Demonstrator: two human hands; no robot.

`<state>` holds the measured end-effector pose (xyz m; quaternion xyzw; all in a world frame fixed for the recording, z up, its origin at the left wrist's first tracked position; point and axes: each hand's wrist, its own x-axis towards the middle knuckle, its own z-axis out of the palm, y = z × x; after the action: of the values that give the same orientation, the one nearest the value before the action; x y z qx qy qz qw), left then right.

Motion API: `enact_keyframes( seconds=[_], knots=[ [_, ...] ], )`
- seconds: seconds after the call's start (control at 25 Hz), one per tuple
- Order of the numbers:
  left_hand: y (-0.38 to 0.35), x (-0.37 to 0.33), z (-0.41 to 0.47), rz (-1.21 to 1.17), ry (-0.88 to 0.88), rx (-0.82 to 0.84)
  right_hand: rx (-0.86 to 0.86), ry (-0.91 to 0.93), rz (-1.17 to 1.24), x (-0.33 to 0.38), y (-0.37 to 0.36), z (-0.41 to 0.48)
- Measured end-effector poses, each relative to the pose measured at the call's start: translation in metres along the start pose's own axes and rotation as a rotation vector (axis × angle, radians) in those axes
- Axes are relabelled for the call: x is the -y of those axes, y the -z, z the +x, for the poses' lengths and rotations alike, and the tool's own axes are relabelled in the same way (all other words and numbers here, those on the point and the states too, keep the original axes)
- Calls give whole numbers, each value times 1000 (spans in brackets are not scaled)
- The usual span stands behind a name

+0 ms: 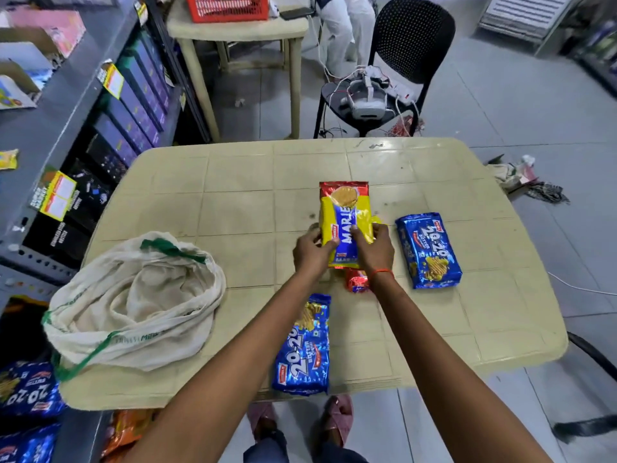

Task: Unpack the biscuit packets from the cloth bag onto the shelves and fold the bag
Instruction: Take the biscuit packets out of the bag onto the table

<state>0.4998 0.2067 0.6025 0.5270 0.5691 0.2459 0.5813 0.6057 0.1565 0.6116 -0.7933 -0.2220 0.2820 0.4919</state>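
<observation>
A yellow Marie biscuit packet (345, 208) is held over the middle of the beige table (233, 182) by both hands: my left hand (312, 250) grips its left edge, my right hand (374, 248) its right edge. Under it lies another packet, its red end (356, 284) showing. A blue 20-20 packet (429, 250) lies to the right, a second blue 20-20 packet (305, 349) near the front edge beneath my left forearm. The cream cloth bag (133, 305) with green trim lies open and crumpled at the table's left front corner.
Shelves (53, 128) with boxes and price tags run along the left; more blue packets (25, 389) sit on a low shelf. Behind the table stand a black chair (407, 45) with a headset and cables, and a second table carrying a red basket (227, 8). A person sits there.
</observation>
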Motion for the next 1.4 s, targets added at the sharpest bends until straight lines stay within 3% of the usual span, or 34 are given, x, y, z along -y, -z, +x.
enact_keyframes(
  seconds=[0.24, 0.36, 0.4, 0.48, 0.56, 0.64, 0.76, 0.92, 1.08, 1.2, 1.4],
  knots=[
    [-51, 26, -15, 86, 53, 74, 106, -46, -154, -44, 37, 14],
    [-70, 10, -27, 384, -201, -137, 44, -45, -150, -47, 52, 21],
    [-82, 3, -33, 379, -306, -167, -25, -36, -169, -50, 61, 27],
    [-116, -5, -41, 295, -449, -18, -149, -27, -219, -60, 89, 45],
    [-156, -3, -39, 340, -401, 282, -179, -11, -310, -77, 120, 73],
    [-187, 6, -22, 456, -220, 428, -84, -94, -367, -93, 142, 98],
    [-213, 22, 4, 410, 81, 444, 96, -275, -318, -114, 153, 109],
    [-218, 6, -8, 247, 66, 291, 35, -274, -88, -112, 160, 95],
    [-182, -58, -38, 128, -146, 138, -48, -56, 82, -36, 167, 71],
    [-103, -79, -58, -7, -273, 117, 18, 36, 98, 22, 147, 27],
    [33, -46, -111, -98, -208, 33, 254, 125, -154, 44, 74, -67]
  ],
)
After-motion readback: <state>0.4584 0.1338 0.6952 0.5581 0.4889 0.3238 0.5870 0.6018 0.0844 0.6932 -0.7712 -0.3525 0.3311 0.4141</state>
